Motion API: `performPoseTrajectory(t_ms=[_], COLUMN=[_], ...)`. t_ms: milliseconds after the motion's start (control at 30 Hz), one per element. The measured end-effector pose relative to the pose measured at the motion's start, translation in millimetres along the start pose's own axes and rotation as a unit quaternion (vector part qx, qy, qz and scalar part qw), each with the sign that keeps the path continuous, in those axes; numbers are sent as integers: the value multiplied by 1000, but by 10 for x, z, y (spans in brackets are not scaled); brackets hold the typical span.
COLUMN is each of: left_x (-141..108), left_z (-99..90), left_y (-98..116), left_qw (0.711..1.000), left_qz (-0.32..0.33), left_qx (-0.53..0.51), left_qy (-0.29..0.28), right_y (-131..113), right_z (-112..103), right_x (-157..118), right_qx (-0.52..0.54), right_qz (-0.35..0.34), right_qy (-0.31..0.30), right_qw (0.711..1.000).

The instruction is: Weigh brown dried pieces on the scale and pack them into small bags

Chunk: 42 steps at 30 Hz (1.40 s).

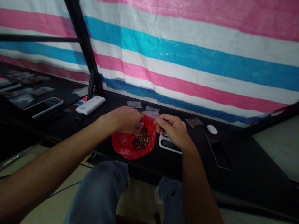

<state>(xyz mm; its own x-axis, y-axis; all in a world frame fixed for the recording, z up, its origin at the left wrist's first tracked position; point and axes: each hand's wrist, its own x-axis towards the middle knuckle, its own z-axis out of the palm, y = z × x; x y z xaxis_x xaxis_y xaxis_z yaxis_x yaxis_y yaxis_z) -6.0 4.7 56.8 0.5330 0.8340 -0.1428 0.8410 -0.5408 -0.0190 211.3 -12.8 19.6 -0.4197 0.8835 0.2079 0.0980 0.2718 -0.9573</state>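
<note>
Place: makeshift packing bench | Shown by: pink-blue-white striped woven tarpaulin (pixel 187 53) was hung behind black tabletop (pixel 233 161) | Items: white digital scale (pixel 169 144), small clear plastic bags (pixel 149 111)

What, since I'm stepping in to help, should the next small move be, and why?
Probably bring the right hand to the small clear bag pinched in the left hand, and ease its mouth open. That bag hangs over the dark seeds in the red plastic bag, and the right fingertips already point toward it, though what they pinch, if anything, is hard to tell.
</note>
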Motion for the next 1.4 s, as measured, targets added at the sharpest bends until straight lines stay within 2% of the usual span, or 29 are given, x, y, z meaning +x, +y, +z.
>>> performPoseTrajectory(t_ms=[200, 300, 367, 433, 500, 600, 733, 833, 900, 1100, 1167, 1267, 1400], left_x=[52, 54, 52, 49, 47, 46, 35, 19, 8, -15, -16, -12, -1], left_z=[-48, -36, -37, -55, -86, -123, -115, -104, -113, -183, -191, -176, -143], left_y=[194, 181, 157, 156, 184, 244, 268, 260, 255, 235, 231, 239, 264], left_qw=[999, 1000, 998, 997, 998, 988, 974, 974, 974, 974, 972, 970, 968], left_qz=[32, 26, 27, 35, 45, 63, 83, 84, 81, 77, 85, 95, 121], left_qx=[37, -1, -26, -30, 10, 138, 210, 210, 209, 209, 212, 216, 217], left_qy=[-19, 14, 42, 59, 47, -10, -27, -26, -33, -40, -51, -66, -36], right_y=[8, 40, 54, 52, 36, 7, -2, 16, 29, 15, 3, -2, 10], right_z=[-80, -76, -33, 36, 112, 194, 215, 182, 139, -37, -68, -68, -45], right_x=[-50, -76, -92, -99, -93, -69, -60, -82, -100, -124, -120, -109, -103], right_qx=[-60, -155, -263, -384, -474, -539, -565, -559, -540, -389, -337, -281, -214], right_qz=[6, 15, 43, 81, 113, 156, 199, 193, 175, 107, 85, 62, 55], right_qy=[6, 17, 12, -11, -42, -60, -67, -50, -31, 18, 37, 49, 54], right_qw=[998, 988, 964, 920, 872, 825, 798, 805, 823, 915, 937, 956, 974])
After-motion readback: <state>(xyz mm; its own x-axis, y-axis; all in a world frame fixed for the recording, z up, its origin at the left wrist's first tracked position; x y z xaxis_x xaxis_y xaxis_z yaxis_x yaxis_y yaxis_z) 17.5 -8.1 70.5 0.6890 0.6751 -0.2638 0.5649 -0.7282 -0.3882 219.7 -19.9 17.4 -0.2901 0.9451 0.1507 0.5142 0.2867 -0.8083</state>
